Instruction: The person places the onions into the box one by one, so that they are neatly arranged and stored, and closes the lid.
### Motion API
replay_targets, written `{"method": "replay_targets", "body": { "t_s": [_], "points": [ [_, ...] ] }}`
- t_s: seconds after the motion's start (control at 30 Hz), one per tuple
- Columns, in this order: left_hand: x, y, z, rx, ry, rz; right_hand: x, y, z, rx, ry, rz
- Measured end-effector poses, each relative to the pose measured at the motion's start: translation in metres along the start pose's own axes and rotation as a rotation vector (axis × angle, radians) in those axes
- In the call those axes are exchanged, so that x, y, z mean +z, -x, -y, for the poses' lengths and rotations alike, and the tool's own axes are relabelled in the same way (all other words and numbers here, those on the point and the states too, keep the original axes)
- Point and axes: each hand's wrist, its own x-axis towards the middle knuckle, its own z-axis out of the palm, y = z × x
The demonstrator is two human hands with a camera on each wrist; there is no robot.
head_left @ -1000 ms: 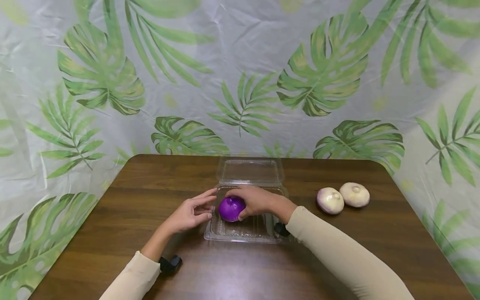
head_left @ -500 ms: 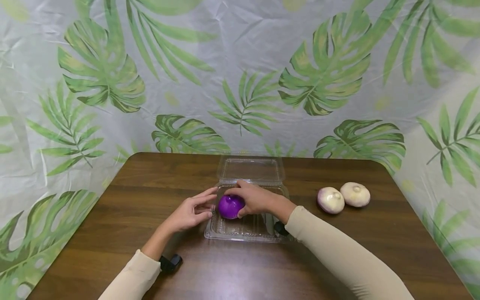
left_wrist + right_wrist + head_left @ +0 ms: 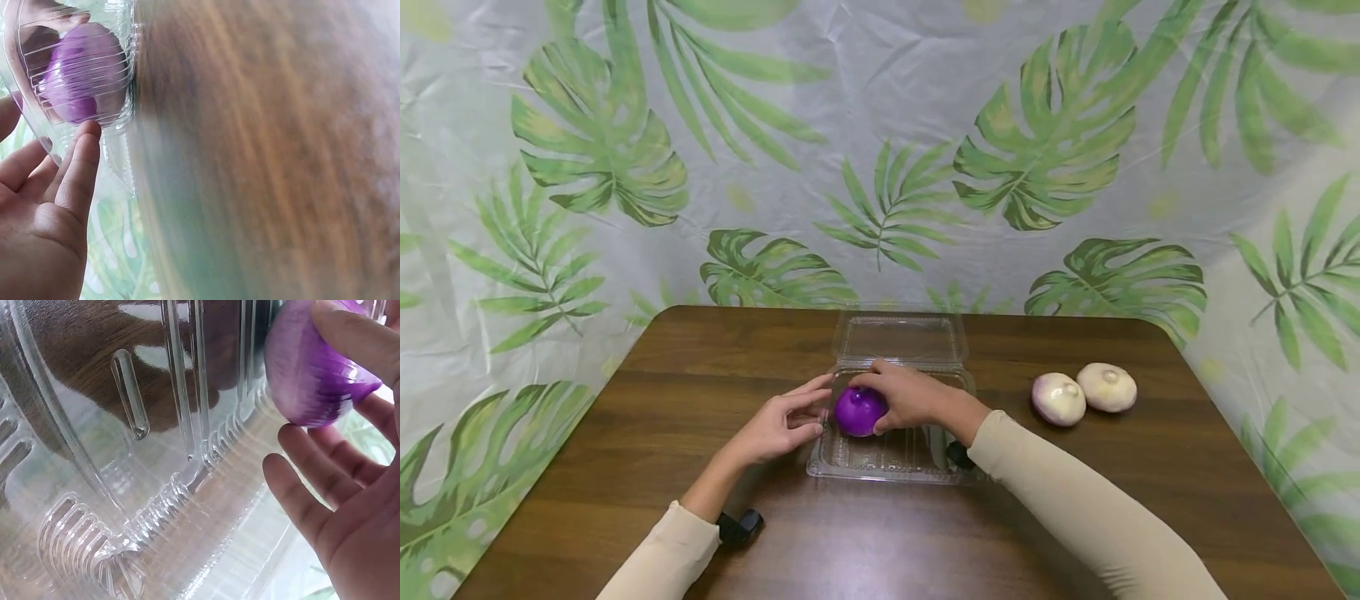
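R hand (image 3: pixel 913 398) curled over a purple onion (image 3: pixel 859 411) — fingers wrapped on top and far side, thumb side nearer; onion sits inside the base of a clear plastic clamshell container (image 3: pixel 887 462), at its left end. Can't tell if onion is resting on the tray floor or a bit above it. L hand (image 3: pixel 782 425) just left of the onion, outside the container wall, fingers straight and loosely together, tips at or touching the rim; holds nothing. Lid (image 3: pixel 901 339) lies flat open beyond the R hand, hinged to the base.

Risks (my read): container is thin and light — if the L hand eases off, the tray could slide or tip on the slick table (image 3: pixel 662 400) when the onion is shifted. Onion is round and glossy, so it may roll toward the empty right part of the tray once let go. Squeezing the wall could buckle it.

Materials: onion smooth, shiny, vivid purple w/ fine lighter streaks in the R wrist view (image 3: pixel 312 375), roughly spherical. Container transparent, ribbed floor and corrugated corners (image 3: pixel 81 537), flimsy-looking. Table dark wood-grain laminate, rounded corners. Well to the right of the R hand — two pale turnip-like bulbs (image 3: pixel 1082 393), flattened-round, matte, whitish w/ a purple blush, touching each other. Both sleeves beige, soft knit.
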Motion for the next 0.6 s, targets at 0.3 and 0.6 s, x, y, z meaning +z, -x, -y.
{"method": "replay_targets", "body": {
  "t_s": [0.3, 0.6],
  "points": [
    [0.0001, -0.0021, -0.0001, 0.01, 0.005, 0.003, -0.0004, -0.0003, 0.0005, 0.038, 0.113, -0.052],
    [-0.0004, -0.0019, 0.001, 0.008, 0.006, 0.007, -0.0007, 0.0003, 0.0019, 0.034, 0.107, -0.041]
  ]
}}
